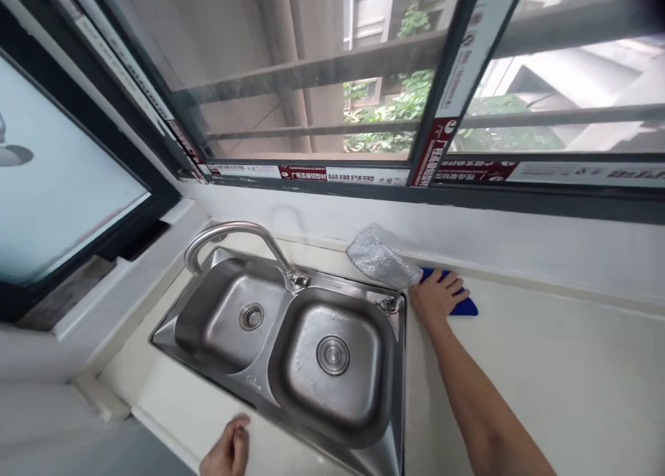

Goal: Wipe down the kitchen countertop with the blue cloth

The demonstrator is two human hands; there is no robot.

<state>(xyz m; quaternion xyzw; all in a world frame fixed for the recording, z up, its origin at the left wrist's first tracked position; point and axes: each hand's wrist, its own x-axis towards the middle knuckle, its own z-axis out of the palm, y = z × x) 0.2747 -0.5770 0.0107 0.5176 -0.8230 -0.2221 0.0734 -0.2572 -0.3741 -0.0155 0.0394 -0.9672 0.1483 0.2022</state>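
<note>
My right hand (437,297) presses a blue cloth (464,306) against the pale countertop, its fingers spread and curled over it. Most of the cloth lies hidden under the palm. A crinkled silver sheet (382,258) lies just left of that hand, across the sink's back corner and against the wall. Low in the view, my left hand (228,448) is closed with fingers curled in, near the counter's front edge, and nothing shows in it. Between the hands sits a steel double-bowl sink (270,365).
A curved steel faucet (244,228) arches over the left bowl. A small metal fitting (388,305) stands at the sink's back right corner. Behind runs a low white wall (312,209) under a dark-framed window (364,193). The pale countertop (561,365) stretches right.
</note>
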